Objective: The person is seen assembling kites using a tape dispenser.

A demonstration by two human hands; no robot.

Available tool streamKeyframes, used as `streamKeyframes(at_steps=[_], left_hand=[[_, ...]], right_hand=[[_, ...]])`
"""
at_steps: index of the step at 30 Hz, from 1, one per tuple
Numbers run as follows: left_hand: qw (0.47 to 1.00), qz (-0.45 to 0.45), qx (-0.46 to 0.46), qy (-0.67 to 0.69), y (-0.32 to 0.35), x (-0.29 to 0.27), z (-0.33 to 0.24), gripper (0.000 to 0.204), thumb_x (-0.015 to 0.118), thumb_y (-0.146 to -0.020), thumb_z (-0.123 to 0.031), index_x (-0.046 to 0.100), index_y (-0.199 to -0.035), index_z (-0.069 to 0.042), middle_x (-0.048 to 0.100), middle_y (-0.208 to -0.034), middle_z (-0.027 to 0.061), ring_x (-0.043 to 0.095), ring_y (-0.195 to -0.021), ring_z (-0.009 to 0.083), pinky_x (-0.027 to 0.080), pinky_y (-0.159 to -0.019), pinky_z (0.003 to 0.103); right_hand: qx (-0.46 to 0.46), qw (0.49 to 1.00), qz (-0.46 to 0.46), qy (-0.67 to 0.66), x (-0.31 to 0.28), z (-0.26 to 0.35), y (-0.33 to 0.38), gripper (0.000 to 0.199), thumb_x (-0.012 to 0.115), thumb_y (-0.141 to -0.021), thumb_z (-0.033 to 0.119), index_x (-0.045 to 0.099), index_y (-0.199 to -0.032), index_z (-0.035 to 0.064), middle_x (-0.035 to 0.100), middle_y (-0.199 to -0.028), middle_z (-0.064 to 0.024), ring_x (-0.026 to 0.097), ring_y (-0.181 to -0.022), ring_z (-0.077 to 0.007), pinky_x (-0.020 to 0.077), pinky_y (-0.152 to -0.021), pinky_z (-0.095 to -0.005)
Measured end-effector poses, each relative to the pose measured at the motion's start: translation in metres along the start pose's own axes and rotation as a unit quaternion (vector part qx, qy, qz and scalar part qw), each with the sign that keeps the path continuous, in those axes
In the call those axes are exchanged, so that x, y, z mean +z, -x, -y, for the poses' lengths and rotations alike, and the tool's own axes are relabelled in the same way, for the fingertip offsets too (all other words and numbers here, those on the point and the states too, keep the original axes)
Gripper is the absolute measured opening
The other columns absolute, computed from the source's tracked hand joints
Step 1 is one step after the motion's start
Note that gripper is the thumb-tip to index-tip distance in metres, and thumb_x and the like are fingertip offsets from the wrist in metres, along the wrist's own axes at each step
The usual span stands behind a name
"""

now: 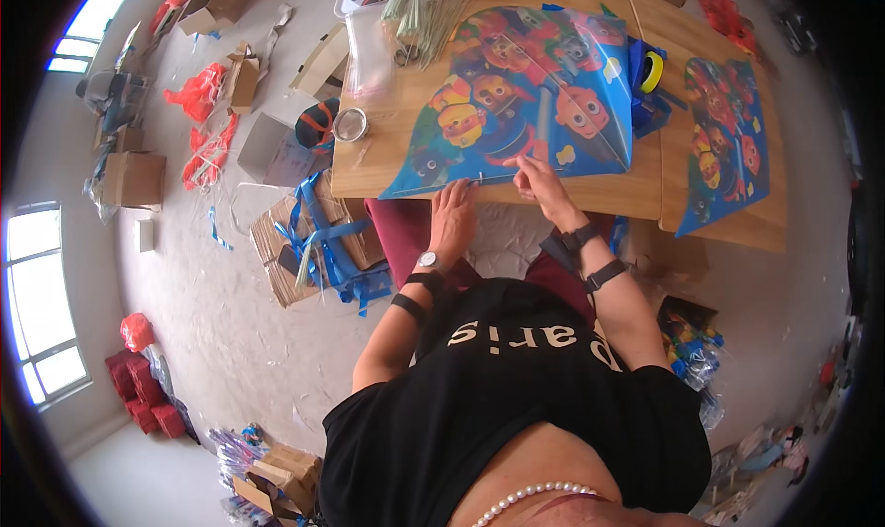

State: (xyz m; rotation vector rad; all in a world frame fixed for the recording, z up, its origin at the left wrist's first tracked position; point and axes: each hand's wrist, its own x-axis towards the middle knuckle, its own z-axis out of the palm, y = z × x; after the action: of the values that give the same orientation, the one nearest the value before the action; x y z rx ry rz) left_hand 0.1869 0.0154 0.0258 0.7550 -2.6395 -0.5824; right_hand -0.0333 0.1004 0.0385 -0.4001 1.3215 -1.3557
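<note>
Head view, printed sheet: a large, pointed sheet [516,112] with bright cartoon figures on blue lies flat on the wooden table [387,163], its long near side running along the table's front edge, in front of the person.
Left hand: the left hand [454,215] reaches up from below, fingertips on the near border of the sheet, fingers lying close together; whether they pinch anything cannot be told.
Right hand: the right hand [544,188] is over the same border, just right of the left one, index finger stretched out toward the left and the others curled in; whether thumb and finger grip anything cannot be told.
Small white piece: a narrow white bit [480,177] sits at the border between the two hands, too small to make out.
Table's left end: a round container [350,125] stands near the corner; farther back are a clear plastic bag [371,57] and a bundle of thin pale sticks [429,11].
Table's right side: a yellow roll [652,71] rests among blue material [648,114] beside the sheet, and a second printed sheet [724,149] lies farther right.
Floor at left: flat cardboard [277,273] with tangled blue ribbon [318,218] on it, red plastic bags [195,94], and a brown box [134,178] near the wall.
Wrists: a watch [427,259] on the left, dark bands on both forearms.
</note>
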Motion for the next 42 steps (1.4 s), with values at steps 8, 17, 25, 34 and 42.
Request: streamKeyframes(at_steps=[8, 17, 25, 34, 42], left_hand=[[1.0, -0.005, 0.001, 0.002, 0.005, 0.005, 0.006, 0.049, 0.06, -0.085, -0.005, 0.058, -0.134, -0.004, 0.053, -0.14, 0.0166, 0.046, -0.132, 0.035, 0.035, -0.111, 0.048], [1.0, -0.004, -0.001, 0.005, 0.004, 0.005, 0.005, 0.052, 0.062, -0.084, -0.004, 0.056, -0.135, -0.004, 0.053, -0.14, 0.0164, 0.046, -0.133, 0.0345, 0.035, -0.112, 0.048], [1.0, -0.004, -0.002, 0.007, 0.002, 0.005, 0.003, 0.054, 0.063, -0.083, -0.005, 0.056, -0.136, -0.006, 0.052, -0.14, 0.0163, 0.046, -0.133, 0.0346, 0.034, -0.112, 0.049], [0.998, 0.005, 0.026, -0.049, -0.001, 0.011, -0.002, 0.066, 0.069, -0.081, -0.01, 0.052, -0.144, -0.022, 0.045, -0.142, 0.0141, 0.04, -0.135, 0.0346, 0.032, -0.111, 0.052], [0.998, 0.022, 0.02, -0.048, -0.002, 0.005, -0.005, 0.066, 0.072, -0.081, -0.015, 0.053, -0.144, -0.023, 0.045, -0.142, 0.0141, 0.039, -0.136, 0.034, 0.031, -0.112, 0.053]], right_hand=[[0.064, 0.996, 0.011, -0.056, 0.015, -0.022, -0.011, 0.037, 0.046, -0.109, 0.03, 0.062, -0.118, -0.0021, 0.046, -0.062, 0.0055, 0.034, -0.047, -0.0042, 0.0271, -0.045, -0.0217], [0.055, 0.998, 0.009, -0.036, 0.019, -0.028, -0.015, 0.036, 0.044, -0.109, 0.029, 0.062, -0.117, -0.0011, 0.046, -0.062, 0.005, 0.035, -0.045, -0.0041, 0.0273, -0.042, -0.0217], [0.037, 0.999, -0.01, 0.031, 0.022, -0.035, -0.021, 0.036, 0.042, -0.11, 0.027, 0.063, -0.114, -0.0016, 0.048, -0.062, 0.0028, 0.038, -0.045, -0.0052, 0.0296, -0.041, -0.0225], [0.036, 0.997, -0.029, 0.055, 0.028, -0.034, -0.02, 0.037, 0.04, -0.11, 0.026, 0.064, -0.113, -0.0027, 0.049, -0.061, 0.0018, 0.04, -0.045, -0.0063, 0.032, -0.041, -0.0233], [-0.173, 0.898, -0.003, 0.405, 0.013, -0.02, -0.024, 0.03, 0.05, -0.105, 0.028, 0.067, -0.114, 0.0048, 0.07, -0.076, -0.0143, 0.069, -0.067, -0.0262, 0.0513, -0.057, -0.0378]])
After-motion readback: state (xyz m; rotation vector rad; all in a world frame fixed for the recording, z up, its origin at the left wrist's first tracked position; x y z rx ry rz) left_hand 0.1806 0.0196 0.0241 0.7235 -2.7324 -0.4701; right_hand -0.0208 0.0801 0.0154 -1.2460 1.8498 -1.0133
